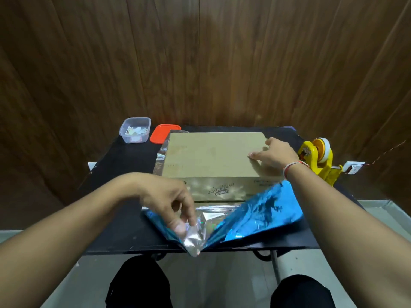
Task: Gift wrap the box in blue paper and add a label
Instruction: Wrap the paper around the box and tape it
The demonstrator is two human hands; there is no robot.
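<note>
Two hands work: the left hand pinches the blue paper. The right hand rests flat, fingers relaxed, on the box.

Box: plain tan, dark print on near side. Paper: glossy blue outside, silver inside with rainbow flecks. Surface: black. Tub: clear, holding white printed slips. Lid: orange-red. Dispenser: yellow, with white-and-orange roll. Wall: dark brown woodgrain. Wristband: white and red.
</note>
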